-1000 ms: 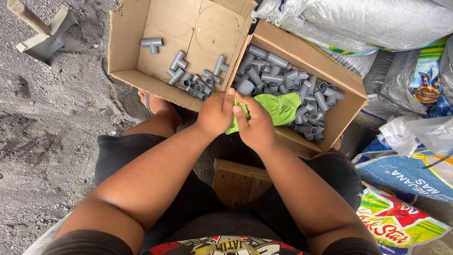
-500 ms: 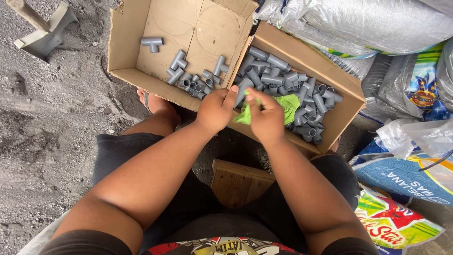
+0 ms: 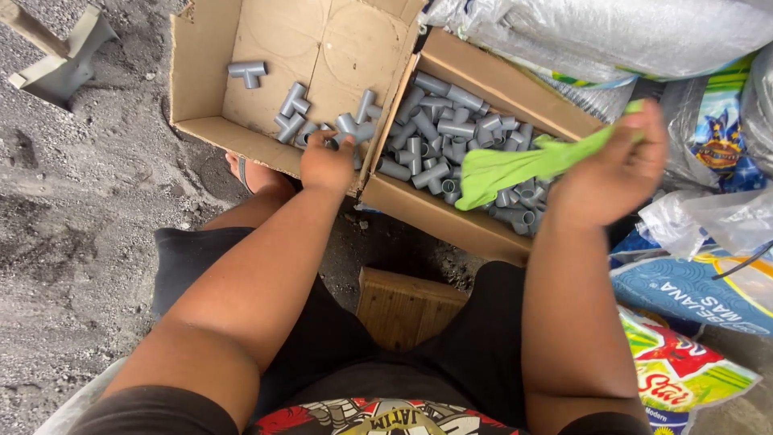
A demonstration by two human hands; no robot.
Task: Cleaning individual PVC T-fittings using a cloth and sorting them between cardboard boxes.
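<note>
Two open cardboard boxes (image 3: 241,72) sit on gritty grey ground (image 3: 72,225), plastic sacks (image 3: 612,32) beside them. The right hand (image 3: 612,173), raised over the fuller box, has fingers clenched on a green cloth (image 3: 515,165). The left hand (image 3: 326,161) reaches into the emptier box, fingers touching grey pipe fittings (image 3: 338,129).

Even, bright daylight, soft shadows (darkest between knees); slight motion blur on right hand (image 3: 616,165), edges bowed

We see two boxes side by side — left box (image 3: 209,72) sparsely holding fittings (image 3: 294,101), right box (image 3: 499,80) full, sacks (image 3: 612,32) behind.
</note>
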